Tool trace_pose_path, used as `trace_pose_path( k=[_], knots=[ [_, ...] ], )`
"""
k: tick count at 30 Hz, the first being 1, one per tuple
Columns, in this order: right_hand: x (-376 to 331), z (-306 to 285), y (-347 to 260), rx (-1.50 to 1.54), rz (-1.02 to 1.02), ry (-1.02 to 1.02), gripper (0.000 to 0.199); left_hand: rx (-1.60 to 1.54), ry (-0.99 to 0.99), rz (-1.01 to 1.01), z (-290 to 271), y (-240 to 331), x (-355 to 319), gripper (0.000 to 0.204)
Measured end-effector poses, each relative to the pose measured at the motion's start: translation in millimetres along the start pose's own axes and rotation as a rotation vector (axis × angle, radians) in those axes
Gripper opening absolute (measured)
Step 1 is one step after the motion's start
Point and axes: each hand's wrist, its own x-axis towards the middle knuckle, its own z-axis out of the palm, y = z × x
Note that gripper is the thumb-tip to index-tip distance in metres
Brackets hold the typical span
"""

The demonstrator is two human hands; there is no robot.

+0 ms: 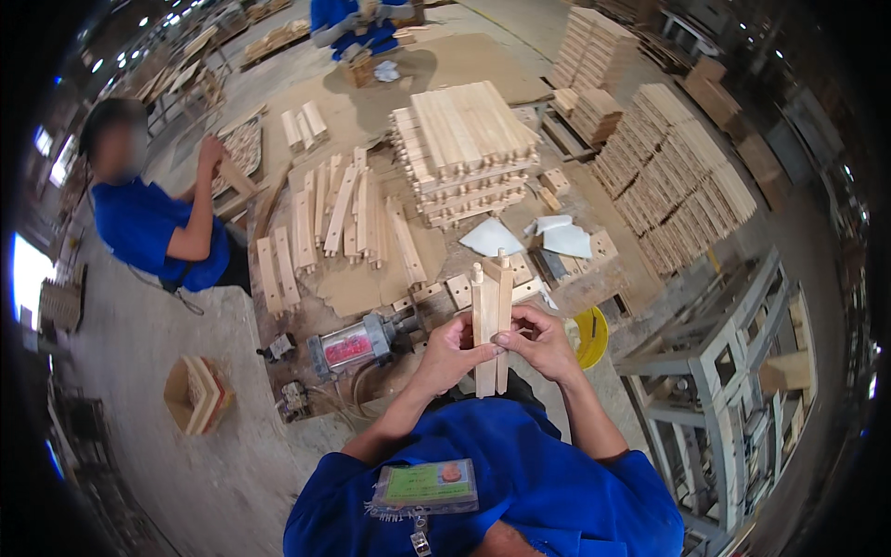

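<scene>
Wooden bars: upright, side by side before our blue shirt; we judge them light, stiff, hardly slippery
Left hand: grasping them from the left
Right hand: grasping them from the right
Pegs: probably chip first, so we grip flat sides

The bare left forearm slants up and to the right, the bare right forearm up and to the left, so the 2 converge. The bare left hand grips with its thumb stretched toward the bare right hand, which also grips, fingers bent inward. The 2 thumb tips lie close together; some left fingers are hidden.
</scene>
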Motion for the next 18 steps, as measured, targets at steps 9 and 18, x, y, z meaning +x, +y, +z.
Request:
trace_pose_path(
  k=[9, 18],
  knots=[
    [63.6, -3.1, 1.3, -0.035, 0.064, -0.311, 0.031, -0.01, 0.241, 0.127, -10.0, -4.7, 3.5, 0.048],
    [98.6, 10.4, -7.8, -0.602, -0.318, -0.372, 0.045, -0.266, 0.826, 0.205, -2.8, -34.0, 48.8, 0.032]
  ],
)
